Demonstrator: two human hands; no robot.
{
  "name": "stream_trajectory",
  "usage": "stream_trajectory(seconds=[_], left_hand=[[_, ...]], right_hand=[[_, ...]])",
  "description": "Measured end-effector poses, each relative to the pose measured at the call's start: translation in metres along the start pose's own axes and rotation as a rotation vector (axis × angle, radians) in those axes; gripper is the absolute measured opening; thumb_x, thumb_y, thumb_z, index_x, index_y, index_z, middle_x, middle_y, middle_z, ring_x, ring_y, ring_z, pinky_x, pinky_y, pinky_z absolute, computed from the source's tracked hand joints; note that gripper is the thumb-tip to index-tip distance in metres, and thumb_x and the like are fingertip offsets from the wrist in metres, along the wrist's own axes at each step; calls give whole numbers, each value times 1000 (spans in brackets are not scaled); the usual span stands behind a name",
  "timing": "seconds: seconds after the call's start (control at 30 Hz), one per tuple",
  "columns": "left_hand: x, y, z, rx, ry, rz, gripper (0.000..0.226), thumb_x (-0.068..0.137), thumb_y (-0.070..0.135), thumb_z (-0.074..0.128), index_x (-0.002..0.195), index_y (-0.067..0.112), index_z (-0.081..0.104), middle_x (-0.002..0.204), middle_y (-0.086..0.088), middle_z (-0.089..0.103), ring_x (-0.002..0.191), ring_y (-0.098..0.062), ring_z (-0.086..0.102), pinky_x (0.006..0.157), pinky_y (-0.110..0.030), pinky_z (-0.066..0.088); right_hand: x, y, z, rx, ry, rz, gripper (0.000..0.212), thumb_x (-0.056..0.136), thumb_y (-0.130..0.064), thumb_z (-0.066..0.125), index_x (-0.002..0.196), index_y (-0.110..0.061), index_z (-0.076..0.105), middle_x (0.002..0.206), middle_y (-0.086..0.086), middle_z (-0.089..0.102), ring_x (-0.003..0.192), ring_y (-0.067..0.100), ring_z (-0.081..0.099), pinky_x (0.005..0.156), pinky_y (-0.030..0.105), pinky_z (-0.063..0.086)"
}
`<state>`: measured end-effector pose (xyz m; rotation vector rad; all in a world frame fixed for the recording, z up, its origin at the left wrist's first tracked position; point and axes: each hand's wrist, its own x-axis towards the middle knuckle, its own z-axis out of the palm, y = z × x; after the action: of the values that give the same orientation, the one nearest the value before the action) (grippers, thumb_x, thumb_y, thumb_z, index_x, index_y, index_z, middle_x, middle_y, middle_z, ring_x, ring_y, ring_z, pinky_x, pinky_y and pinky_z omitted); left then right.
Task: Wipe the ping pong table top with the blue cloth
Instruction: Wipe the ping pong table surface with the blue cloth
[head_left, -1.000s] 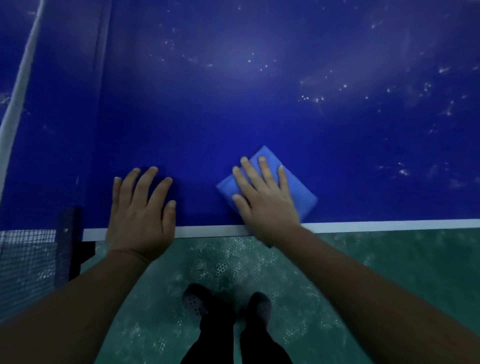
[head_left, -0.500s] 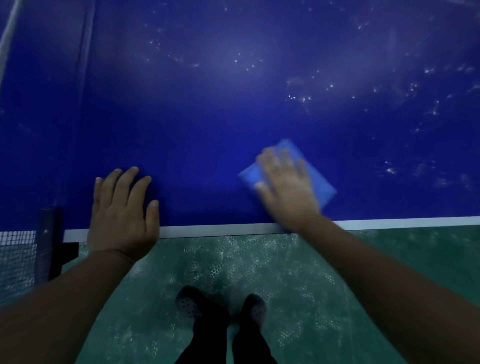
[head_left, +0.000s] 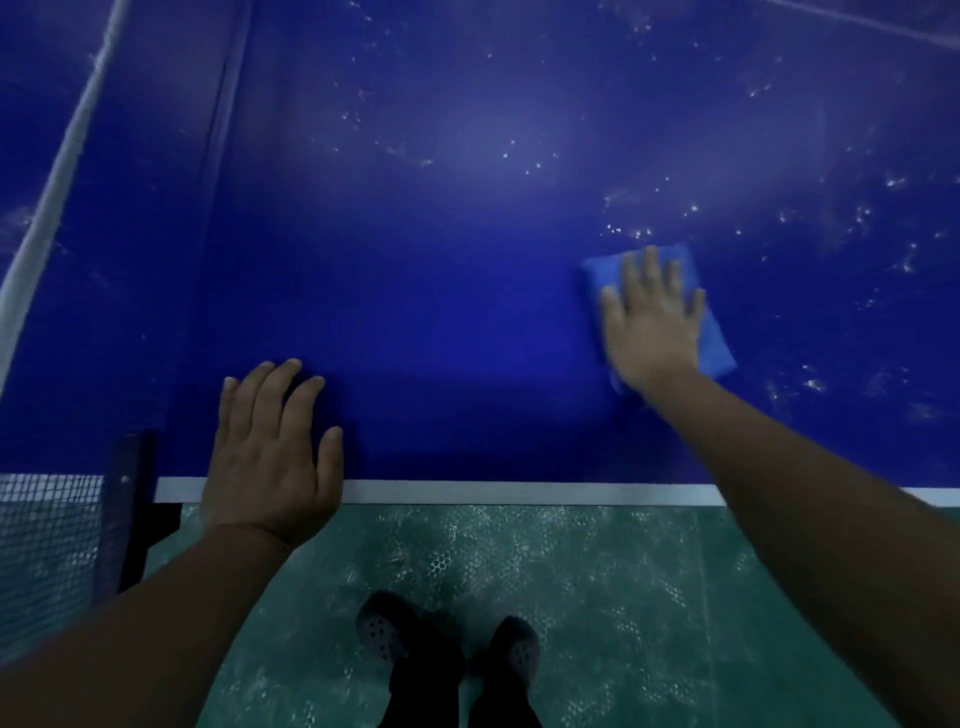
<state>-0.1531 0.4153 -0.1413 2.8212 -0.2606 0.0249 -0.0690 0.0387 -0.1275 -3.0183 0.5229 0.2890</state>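
The dark blue ping pong table top (head_left: 441, 291) fills the upper view, with a white line along its near edge. A folded blue cloth (head_left: 714, 343) lies flat on it at the right. My right hand (head_left: 649, 322) presses on the cloth with straight, spread fingers and covers most of it. My left hand (head_left: 270, 452) rests flat on the table at the near edge, fingers straight, holding nothing. White specks and smears dot the surface beyond and to the right of the cloth.
The net (head_left: 47, 545) with its black post (head_left: 137, 499) stands at the left, its white top tape (head_left: 47, 208) running away. Below the table edge lies green floor (head_left: 597, 597) with my two dark shoes (head_left: 441, 639).
My right hand has slid the cloth to the right and a little away from the near edge. My left hand has stayed flat at the edge.
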Motion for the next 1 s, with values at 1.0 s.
stream_trajectory(seconds=[1.0], left_hand=[[0, -1, -1, 30, -65, -3, 57, 95, 39, 34, 132, 2, 58, 145, -23, 44, 140, -40, 33, 121, -54, 11]], right_hand=[[80, -46, -17, 53, 28, 62, 62, 105, -50, 17, 161, -24, 10, 168, 0, 1, 154, 27, -3, 122, 57, 1]])
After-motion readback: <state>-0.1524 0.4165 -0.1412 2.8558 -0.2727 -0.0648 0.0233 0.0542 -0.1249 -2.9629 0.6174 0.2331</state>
